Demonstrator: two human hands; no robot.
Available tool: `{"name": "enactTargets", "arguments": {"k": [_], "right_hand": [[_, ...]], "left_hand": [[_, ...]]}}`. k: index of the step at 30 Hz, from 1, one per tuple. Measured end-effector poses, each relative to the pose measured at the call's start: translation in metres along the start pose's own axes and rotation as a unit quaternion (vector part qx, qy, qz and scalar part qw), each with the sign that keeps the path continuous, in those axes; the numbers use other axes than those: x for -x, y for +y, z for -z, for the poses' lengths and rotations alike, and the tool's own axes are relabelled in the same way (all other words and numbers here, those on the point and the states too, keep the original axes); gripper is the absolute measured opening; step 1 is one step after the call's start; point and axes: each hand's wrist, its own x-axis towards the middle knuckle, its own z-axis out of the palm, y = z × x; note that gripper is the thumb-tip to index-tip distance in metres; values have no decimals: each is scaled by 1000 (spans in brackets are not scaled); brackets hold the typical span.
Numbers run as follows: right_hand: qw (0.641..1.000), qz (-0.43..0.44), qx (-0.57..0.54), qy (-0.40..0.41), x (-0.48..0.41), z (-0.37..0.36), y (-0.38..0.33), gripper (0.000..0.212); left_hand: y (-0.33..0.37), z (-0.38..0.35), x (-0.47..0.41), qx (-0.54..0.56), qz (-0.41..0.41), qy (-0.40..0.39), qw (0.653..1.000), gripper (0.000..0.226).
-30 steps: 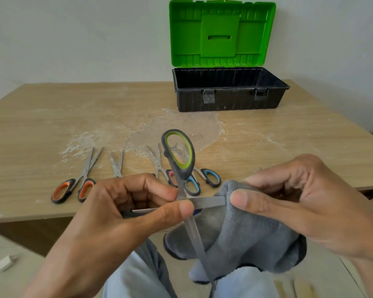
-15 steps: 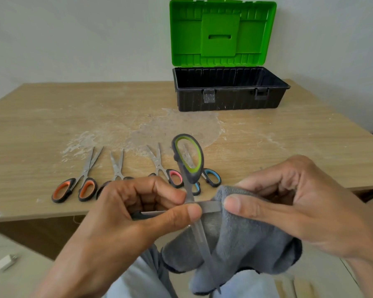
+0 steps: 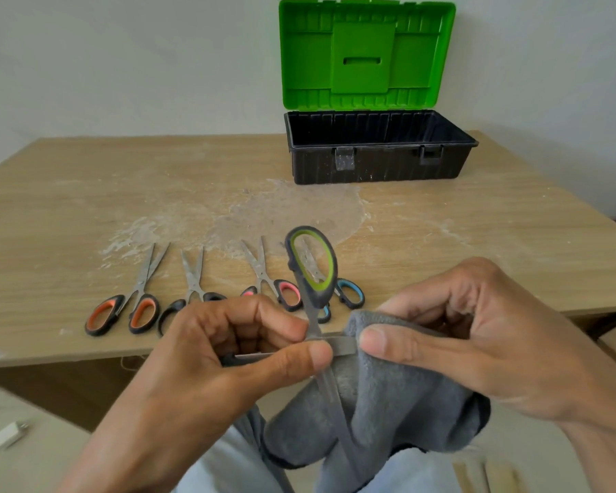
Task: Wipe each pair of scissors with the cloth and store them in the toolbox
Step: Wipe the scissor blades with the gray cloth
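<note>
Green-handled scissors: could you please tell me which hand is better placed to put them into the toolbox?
Probably the left hand: it pinches the scissors, while the right hand grips the cloth.

Green scissors (image 3: 312, 268): grey-and-green handle, blades spread wide; loop upright at 12 o'clock, one blade level toward 3 o'clock, the other pointing to 6.
Cloth (image 3: 388, 403): grey fleece, wrapped over the level blade's tip, hanging at 5 o'clock.
Toolbox (image 3: 377, 161): black, green lid upright, open, far off at 1 o'clock.
Orange scissors (image 3: 125, 311), black scissors (image 3: 192, 293), pink scissors (image 3: 274, 282), blue scissors (image 3: 347, 295): flat in a row, 8 to 6 o'clock, tips toward 12.
</note>
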Motion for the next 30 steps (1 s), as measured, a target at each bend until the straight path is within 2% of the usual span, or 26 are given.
{"name": "enactTargets", "arguments": {"k": [2, 5, 11, 14, 19, 25, 30], "right_hand": [[1000, -3, 1, -8, 1, 2, 0, 19], [1000, -9, -12, 18, 3, 10, 2, 13], [1000, 6, 12, -6, 3, 0, -1, 17], [1000, 6, 12, -15, 2, 2, -2, 19], [1000, 5, 7, 12, 6, 14, 0, 9], [1000, 12, 10, -7, 3, 2, 0, 15], [1000, -2, -18, 6, 4, 12, 2, 14]], "left_hand": [[-2, 4, 1, -4, 3, 3, 1000, 22], [-3, 7, 3, -3, 4, 42, 999, 13], [0, -5, 0, -15, -6, -9, 1000, 18], [1, -3, 0, -11, -4, -3, 1000, 18], [2, 5, 3, 2, -1, 34, 999, 11], [1, -2, 0, -4, 13, 2, 1000, 16], [-2, 8, 1, -3, 11, 20, 1000, 24]]}}
